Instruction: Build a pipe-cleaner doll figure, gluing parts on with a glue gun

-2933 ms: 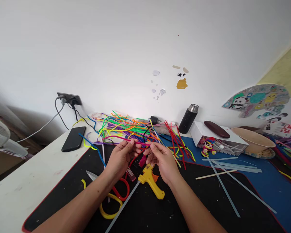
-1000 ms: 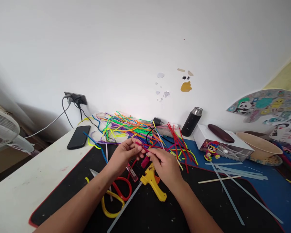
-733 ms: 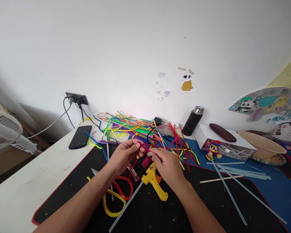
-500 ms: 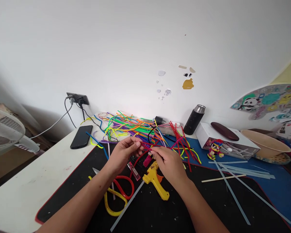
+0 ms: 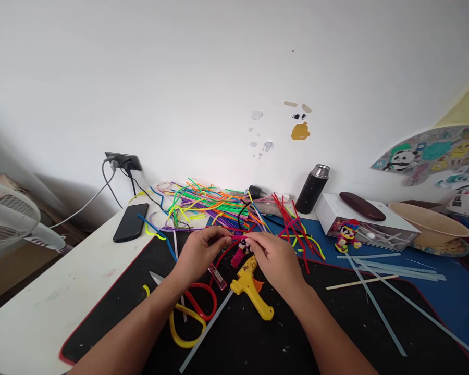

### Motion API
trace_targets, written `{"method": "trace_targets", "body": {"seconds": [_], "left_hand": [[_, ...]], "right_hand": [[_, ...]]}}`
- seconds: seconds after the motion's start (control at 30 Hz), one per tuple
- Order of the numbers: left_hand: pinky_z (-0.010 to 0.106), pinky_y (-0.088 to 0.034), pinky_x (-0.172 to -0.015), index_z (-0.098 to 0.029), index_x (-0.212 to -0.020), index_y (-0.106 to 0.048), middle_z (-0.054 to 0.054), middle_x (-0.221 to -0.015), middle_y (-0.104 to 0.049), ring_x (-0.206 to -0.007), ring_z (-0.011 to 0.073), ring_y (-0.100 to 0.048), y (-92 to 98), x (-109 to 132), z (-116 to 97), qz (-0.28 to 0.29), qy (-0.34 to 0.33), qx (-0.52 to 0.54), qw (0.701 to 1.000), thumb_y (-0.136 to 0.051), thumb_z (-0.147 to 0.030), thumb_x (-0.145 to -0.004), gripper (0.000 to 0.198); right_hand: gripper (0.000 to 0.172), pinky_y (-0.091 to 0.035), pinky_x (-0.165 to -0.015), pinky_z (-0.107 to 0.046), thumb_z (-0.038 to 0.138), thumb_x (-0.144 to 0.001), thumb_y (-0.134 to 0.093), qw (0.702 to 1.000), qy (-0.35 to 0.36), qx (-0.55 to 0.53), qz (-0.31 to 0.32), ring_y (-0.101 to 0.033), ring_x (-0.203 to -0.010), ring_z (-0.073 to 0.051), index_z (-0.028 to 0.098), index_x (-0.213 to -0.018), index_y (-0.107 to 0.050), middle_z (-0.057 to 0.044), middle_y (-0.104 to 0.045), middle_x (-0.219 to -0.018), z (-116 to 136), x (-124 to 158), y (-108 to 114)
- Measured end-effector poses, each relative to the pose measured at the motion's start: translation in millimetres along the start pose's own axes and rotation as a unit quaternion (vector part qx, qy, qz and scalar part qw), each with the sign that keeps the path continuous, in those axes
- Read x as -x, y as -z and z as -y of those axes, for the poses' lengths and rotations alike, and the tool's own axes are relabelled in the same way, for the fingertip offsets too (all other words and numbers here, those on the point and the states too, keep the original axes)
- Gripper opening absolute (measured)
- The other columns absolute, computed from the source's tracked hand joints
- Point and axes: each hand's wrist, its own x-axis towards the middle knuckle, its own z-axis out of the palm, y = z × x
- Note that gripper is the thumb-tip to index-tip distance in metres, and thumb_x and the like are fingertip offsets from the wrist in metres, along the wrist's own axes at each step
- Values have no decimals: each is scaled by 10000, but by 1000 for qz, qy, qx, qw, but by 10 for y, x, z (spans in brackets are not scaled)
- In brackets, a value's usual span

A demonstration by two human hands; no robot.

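Note:
Between my two hands stretches a short red pipe cleaner (image 5: 238,237). My left hand (image 5: 203,252) is closed, thumb and fingers pinching its left end. The other end sits in the pinch of my right hand (image 5: 271,256). Just below lies a small magenta figure piece (image 5: 238,257), its top partly behind my fingers. A yellow glue gun (image 5: 252,291) rests on the black mat (image 5: 293,344), a glue stick (image 5: 207,333) coming out of its back. Scissors (image 5: 187,325) with red and yellow handles lie under my left forearm, near a small red-labelled box (image 5: 218,277).
Behind my hands spreads a pile of coloured pipe cleaners (image 5: 219,205), with red ones (image 5: 291,224) at its right. A phone (image 5: 131,223) lies left. On the right are a black flask (image 5: 312,190), a white box (image 5: 332,213), a small figure (image 5: 347,237) and loose glue sticks (image 5: 398,271).
My hands have drawn nearer to level with each other, the left one shifting slightly, both still pinching the red pipe cleaner. The camera view has moved a little.

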Motion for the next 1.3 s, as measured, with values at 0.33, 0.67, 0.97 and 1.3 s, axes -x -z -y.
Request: {"method": "trace_targets", "body": {"seconds": [0.33,0.67,0.97,1.3], "left_hand": [[233,-412,-574,-185,-801,-673,-7,-653,-652,-583,122,-544,-161,18,-67,-29,85,254,963,-785,-491,-814,326],[251,-413,-633,-174,-742,-773,16,-696,-679,-638,133,-540,-36,-16,-62,89,109,254,957,-842,-483,-763,318],[270,-478,-682,-178,-870,-730,38,-801,-731,-721,165,-634,-55,17,-88,165,64,185,967,-824,-363,-792,222],[208,-438,-512,-173,-822,-647,5,-658,-701,-525,107,-587,-99,-29,-34,74,165,384,905,-906,-340,-708,329]], "right_hand": [[216,-524,-693,-290,291,-1035,-568,998,-32,-44,32,-757,-772,-211,240,-1061,-777,-32,-807,-871,68,16,-87],[262,-475,-578,-240,305,-1051,-528,990,-72,-92,83,-714,-613,-165,263,-1010,-784,12,-761,-738,84,11,-29],[233,-469,-643,-252,180,-977,-595,991,-54,-31,115,-746,-728,-185,283,-1044,-793,7,-816,-865,109,-1,-28],[284,-568,-679,-293,363,-1033,-559,992,-67,-99,43,-759,-750,-202,251,-1220,-741,-47,-817,-959,62,15,-39]]}}
